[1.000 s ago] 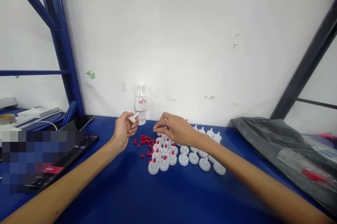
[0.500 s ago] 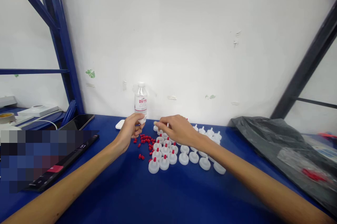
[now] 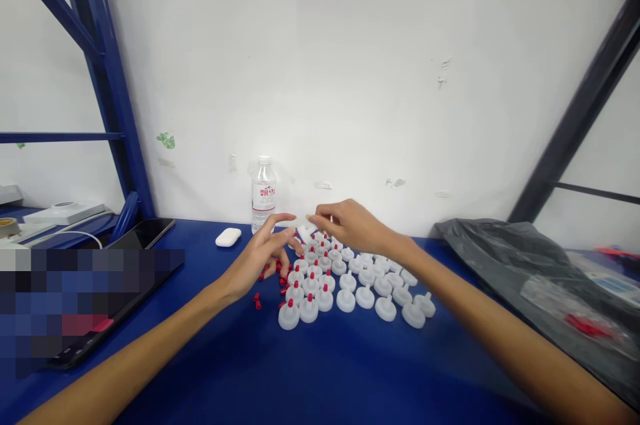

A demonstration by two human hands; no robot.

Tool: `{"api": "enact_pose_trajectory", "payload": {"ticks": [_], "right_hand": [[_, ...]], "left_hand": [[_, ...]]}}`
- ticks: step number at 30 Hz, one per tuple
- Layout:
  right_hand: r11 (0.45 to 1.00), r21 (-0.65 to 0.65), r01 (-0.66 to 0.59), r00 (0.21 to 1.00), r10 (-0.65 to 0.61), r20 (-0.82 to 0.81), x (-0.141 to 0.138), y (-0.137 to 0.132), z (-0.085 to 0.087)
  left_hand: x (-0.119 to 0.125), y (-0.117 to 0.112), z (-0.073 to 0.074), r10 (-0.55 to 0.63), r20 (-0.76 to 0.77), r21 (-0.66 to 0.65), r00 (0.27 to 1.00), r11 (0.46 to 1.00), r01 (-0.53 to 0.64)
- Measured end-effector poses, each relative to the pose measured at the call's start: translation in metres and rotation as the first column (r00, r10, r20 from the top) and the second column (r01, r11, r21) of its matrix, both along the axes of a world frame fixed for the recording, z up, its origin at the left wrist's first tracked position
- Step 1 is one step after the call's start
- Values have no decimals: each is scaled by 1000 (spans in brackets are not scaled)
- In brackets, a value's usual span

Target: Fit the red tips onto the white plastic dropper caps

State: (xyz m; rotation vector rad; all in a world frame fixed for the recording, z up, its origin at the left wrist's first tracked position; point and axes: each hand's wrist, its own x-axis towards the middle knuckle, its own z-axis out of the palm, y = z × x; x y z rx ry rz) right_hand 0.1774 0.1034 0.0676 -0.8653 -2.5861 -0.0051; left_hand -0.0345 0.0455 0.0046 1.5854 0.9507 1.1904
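Note:
Above the back of the rows, a white nozzle cap point(image 3: 305, 228) is between my two hands. My left hand point(image 3: 263, 252) has its thumb and index finger against the cap's left side, with the other fingers spread over loose red tips point(image 3: 257, 301). From the right, my right hand point(image 3: 350, 224) pinches the cap with thumb and index finger; whether a red tip is also in the pinch is hidden. Below stand several white nozzle caps with red tips point(image 3: 309, 308). Right of these are several untipped nozzle caps point(image 3: 385, 308), some partly behind my right forearm.
A water bottle point(image 3: 263, 195) and a white earbud case point(image 3: 228, 237) stand near the wall. On the left lie a phone point(image 3: 155, 230) and a dark tablet-like device point(image 3: 80, 348), partly pixelated. A grey plastic bag point(image 3: 480, 258) covers the right side of the blue table point(image 3: 310, 385).
My left hand has moved right, bringing the nozzle cap to my right hand, and its lower fingers have spread. My right hand has shifted slightly right and up. The view has turned slightly.

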Motion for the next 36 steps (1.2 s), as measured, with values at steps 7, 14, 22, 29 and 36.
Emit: {"api": "enact_pose_trajectory", "payload": {"ticks": [7,14,22,29,36], "right_hand": [[912,194,362,858,-407,314,44,51,-5],[913,86,398,798,-391,460,64,83,-38],[933,43,356,796,-327,510,60,85,-45],[925,62,376,790,-355,499,58,81,-43],[841,165,516,735,-533,419,54,81,-47]], "left_hand": [[-8,12,-6,123,21,31,992,992,-123],[-4,8,-5,133,-12,27,991,991,-133],[-4,9,-4,132,-12,28,991,991,-131],[-4,7,-4,130,-28,33,991,991,-129],[-4,9,-5,131,-31,30,991,991,-130]]}}
